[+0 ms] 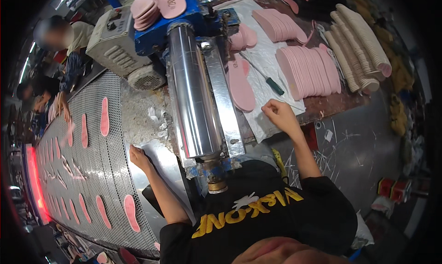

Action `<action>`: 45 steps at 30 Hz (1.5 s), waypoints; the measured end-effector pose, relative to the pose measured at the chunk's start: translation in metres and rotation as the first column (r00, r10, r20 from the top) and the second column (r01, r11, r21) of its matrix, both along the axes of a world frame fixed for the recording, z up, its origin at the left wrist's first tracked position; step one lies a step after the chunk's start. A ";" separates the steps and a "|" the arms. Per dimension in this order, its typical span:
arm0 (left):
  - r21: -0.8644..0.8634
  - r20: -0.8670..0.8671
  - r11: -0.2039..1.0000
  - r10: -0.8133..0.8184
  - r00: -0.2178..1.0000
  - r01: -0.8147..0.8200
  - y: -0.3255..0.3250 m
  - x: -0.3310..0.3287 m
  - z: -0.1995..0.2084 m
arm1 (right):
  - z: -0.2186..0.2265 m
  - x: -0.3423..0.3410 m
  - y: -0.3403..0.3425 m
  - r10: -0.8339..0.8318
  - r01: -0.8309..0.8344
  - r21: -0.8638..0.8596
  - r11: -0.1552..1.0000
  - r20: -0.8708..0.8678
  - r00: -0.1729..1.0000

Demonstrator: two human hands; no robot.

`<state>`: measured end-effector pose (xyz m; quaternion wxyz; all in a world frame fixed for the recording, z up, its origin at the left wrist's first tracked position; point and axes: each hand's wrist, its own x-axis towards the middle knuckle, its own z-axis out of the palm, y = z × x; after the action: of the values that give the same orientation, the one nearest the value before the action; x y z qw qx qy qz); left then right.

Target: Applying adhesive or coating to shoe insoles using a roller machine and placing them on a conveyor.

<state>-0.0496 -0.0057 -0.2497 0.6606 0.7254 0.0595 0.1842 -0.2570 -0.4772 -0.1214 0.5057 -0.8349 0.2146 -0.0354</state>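
My left hand (141,159) is closed above a smooth metal plate (161,160) beside the mesh conveyor; nothing shows in its fingers. Over the edge of a white sheet (261,121), my right hand (281,116) is closed with curled fingers, and I see nothing in it. Between my hands stands a machine with a shiny steel roller (193,93). A pink insole (241,87) lies just right of the roller, near my right hand. Close by, a screwdriver (275,86) with a green handle rests on the sheet.
Stacked pink insoles (308,73) and beige bundles (357,47) stand at right. More pink insoles (171,2) sit atop the blue machine. Several lie on the mesh conveyor (117,172) at left, where another person's hand (66,113) reaches in. A grey motor box (115,43) stands behind.
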 end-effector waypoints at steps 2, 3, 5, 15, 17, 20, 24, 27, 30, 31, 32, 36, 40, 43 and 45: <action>-0.015 0.005 0.998 0.055 0.998 -0.055 -0.002 0.000 -0.001 | -0.007 0.006 -0.002 -0.052 0.060 -0.210 0.976 0.045 0.998; 0.006 0.004 0.998 0.070 0.998 -0.070 -0.003 -0.001 -0.002 | -0.010 0.010 -0.003 -0.097 0.115 -0.391 0.913 0.066 0.993; 0.088 0.034 0.994 0.056 0.998 -0.059 -0.005 -0.002 -0.002 | -0.017 0.019 -0.005 -0.070 0.080 -0.307 0.948 0.044 0.997; 0.143 -0.082 0.985 0.105 0.991 -0.093 -0.014 -0.010 0.010 | -0.043 0.122 0.003 -0.079 0.032 -0.433 0.901 -0.092 0.993; 0.164 -0.082 0.983 0.102 0.991 -0.088 -0.015 -0.010 0.010 | -0.043 0.129 0.013 -0.088 0.023 -0.468 0.884 -0.119 0.989; 0.132 -0.078 0.987 0.100 0.992 -0.089 -0.015 -0.009 0.008 | -0.039 0.133 0.024 -0.095 -0.009 -0.516 0.857 -0.176 0.980; 0.228 -0.076 0.971 0.083 0.994 -0.064 -0.013 -0.006 0.003 | -0.039 0.144 0.028 -0.120 -0.036 -0.546 0.837 -0.249 0.961; 0.260 -0.066 0.964 0.077 0.995 -0.057 -0.012 -0.006 0.000 | -0.042 0.152 0.017 -0.131 -0.043 -0.510 0.859 -0.300 0.945; 0.247 -0.048 0.967 0.070 0.996 -0.056 -0.012 -0.007 -0.001 | -0.039 0.147 -0.002 -0.116 0.070 -0.270 0.960 -0.157 0.981; 0.232 -0.058 0.971 0.066 0.996 -0.051 -0.012 -0.007 -0.001 | -0.036 0.142 -0.007 -0.096 0.061 -0.266 0.962 -0.122 0.988; 0.247 -0.051 0.968 0.063 0.997 -0.049 -0.012 -0.008 0.000 | -0.033 0.137 -0.013 -0.004 0.005 -0.019 1.000 0.040 0.999; 0.259 -0.017 0.964 0.062 0.998 -0.055 -0.015 -0.009 0.001 | -0.024 0.116 -0.027 -0.066 -0.027 0.471 0.882 0.179 0.982; 0.269 -0.022 0.961 0.063 0.998 -0.055 -0.016 -0.010 0.001 | -0.028 0.107 -0.029 -0.125 0.037 0.670 0.741 0.084 0.989; 0.283 -0.018 0.957 0.067 0.998 -0.059 -0.016 -0.009 0.000 | -0.030 0.103 -0.026 -0.142 0.014 0.575 0.818 0.178 0.974; 0.289 -0.019 0.956 0.066 0.998 -0.057 -0.015 -0.008 -0.001 | -0.030 0.099 -0.025 -0.124 0.007 0.454 0.891 0.229 0.965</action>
<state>-0.0580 -0.0210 -0.2507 0.5409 0.8142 0.0639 0.2009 -0.1584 -0.5026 -0.1510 0.7064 -0.6763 0.1791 -0.1079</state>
